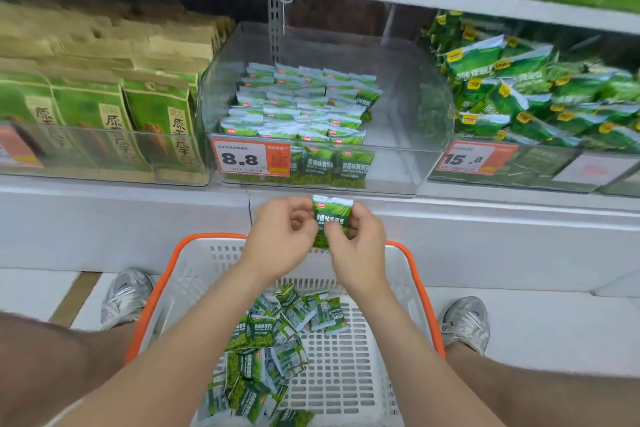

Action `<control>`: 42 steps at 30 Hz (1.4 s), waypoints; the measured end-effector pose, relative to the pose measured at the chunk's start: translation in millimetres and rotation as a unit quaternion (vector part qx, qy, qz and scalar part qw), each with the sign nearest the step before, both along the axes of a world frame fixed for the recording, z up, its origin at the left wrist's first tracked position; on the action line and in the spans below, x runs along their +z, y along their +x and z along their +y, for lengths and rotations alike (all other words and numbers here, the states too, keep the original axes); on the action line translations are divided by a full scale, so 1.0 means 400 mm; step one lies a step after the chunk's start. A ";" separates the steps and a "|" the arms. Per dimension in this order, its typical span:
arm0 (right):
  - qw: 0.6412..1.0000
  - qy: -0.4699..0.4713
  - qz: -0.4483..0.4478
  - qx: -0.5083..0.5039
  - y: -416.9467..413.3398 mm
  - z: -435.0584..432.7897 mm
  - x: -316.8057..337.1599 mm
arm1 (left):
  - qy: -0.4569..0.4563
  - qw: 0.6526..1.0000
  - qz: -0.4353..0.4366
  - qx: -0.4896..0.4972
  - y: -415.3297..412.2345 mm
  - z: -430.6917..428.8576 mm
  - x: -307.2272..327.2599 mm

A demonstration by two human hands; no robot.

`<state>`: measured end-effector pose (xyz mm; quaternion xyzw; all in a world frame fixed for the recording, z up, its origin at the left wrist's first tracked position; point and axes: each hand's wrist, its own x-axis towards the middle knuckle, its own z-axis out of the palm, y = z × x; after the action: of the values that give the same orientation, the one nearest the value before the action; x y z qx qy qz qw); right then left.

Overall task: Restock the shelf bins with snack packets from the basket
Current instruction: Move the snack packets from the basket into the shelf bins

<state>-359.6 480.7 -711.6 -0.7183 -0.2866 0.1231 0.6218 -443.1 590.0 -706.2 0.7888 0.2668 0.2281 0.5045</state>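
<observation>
Here, one small green snack packet [333, 218] is held upright in both hands, just below the front of the clear middle bin [408, 135] and above the orange-rimmed basket [214, 236]. The left hand [280, 236] pinches its left edge, and the right hand [356, 246] pinches its lower front with curled fingers [341, 236]. More loose packets [277, 340] lie in the basket. Pushed in carelessly, the packet could topple the bin's neat front row [332, 163], or it could slip from so light a pinch.

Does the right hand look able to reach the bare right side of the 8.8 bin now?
Probably yes. The bin looks open above its low front wall, and nothing stands between it and the right hand, which pinches a packet together with the left hand.
</observation>
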 end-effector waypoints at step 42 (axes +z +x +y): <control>0.838 -0.477 -0.248 -0.097 0.483 0.324 0.315 | 0.443 0.851 0.281 0.021 0.141 0.144 0.276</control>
<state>-166.4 610.3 -585.7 -0.9567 -0.2657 0.0012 0.1190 -386.7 647.7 -595.7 0.9533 0.2845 0.1013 -0.0002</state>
